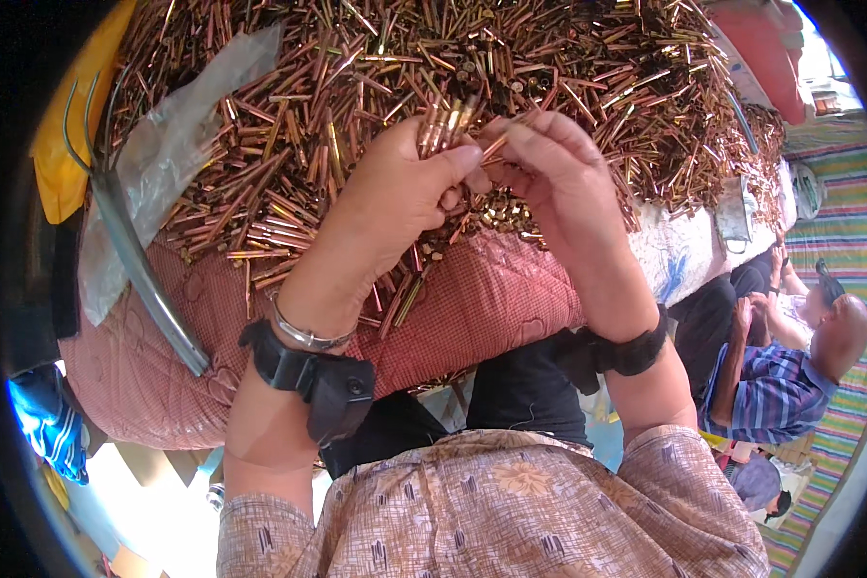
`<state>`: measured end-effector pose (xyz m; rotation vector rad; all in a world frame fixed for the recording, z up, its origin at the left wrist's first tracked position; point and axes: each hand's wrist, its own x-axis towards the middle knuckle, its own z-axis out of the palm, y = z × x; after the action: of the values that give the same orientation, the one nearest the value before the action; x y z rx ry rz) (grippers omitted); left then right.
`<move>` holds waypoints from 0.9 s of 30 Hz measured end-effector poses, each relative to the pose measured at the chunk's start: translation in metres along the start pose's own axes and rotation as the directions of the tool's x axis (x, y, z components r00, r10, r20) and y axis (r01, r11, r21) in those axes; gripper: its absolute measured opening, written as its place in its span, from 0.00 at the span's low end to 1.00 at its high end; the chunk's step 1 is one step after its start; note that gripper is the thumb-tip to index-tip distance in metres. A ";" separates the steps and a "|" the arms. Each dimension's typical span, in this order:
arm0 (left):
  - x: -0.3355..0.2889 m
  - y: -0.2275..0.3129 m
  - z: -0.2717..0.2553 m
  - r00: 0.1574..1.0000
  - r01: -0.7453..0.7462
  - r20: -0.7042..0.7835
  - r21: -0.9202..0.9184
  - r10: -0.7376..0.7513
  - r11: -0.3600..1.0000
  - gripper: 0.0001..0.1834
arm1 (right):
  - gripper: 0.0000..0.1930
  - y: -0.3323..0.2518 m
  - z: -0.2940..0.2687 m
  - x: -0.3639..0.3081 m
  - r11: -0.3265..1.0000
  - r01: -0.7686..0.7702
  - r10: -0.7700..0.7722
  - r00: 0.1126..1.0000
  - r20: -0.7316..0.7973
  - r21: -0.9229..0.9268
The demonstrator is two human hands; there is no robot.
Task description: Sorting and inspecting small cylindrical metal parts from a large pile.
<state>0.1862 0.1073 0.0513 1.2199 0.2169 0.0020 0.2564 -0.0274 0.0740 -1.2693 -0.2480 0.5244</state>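
A broad heap of slim, shiny copper-coloured tubes (pixel 308 125) lies in front of me. My left hand (pixel 380 202) is closed round a small bundle of such tubes (pixel 438 125), their ends pointing up and away from me. Close beside its thumb, my right hand (pixel 573 188) pinches one slim copper-coloured tube (pixel 495 146) between thumb and fingers. Both hands are over the near edge of the heap and nearly touch. Under them are short gold-coloured pieces (pixel 499 210), partly hidden by my fingers.
A red quilted cover (pixel 482 289) forms the near edge. On the left lie a clear plastic bag (pixel 164 144) and a grey pronged tool (pixel 135 246), with a yellow sheet (pixel 72 135) beyond. At right, a person in a striped shirt (pixel 771 385) sits near striped sheeting (pixel 843 231).
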 end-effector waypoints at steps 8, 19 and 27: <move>0.002 -0.003 -0.011 1.000 0.027 -0.003 -0.105 -0.027 0.994 0.08 | 0.08 0.006 -0.011 -0.002 0.974 -0.019 0.055 0.987 0.152 -0.226; 0.002 0.001 -0.008 0.999 -0.004 -0.053 -0.227 -0.008 0.974 0.08 | 0.13 -0.011 -0.083 0.066 -0.125 0.165 -0.459 0.864 0.204 -0.978; 0.001 0.003 -0.011 1.000 -0.007 -0.004 -0.249 0.007 0.968 0.07 | 0.13 -0.009 -0.075 0.056 0.308 0.196 -0.414 0.908 0.054 -0.931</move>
<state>0.1856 0.1190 0.0501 0.9696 0.2085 0.0364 0.3410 -0.0639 0.0548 -2.3282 -0.6793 -0.1886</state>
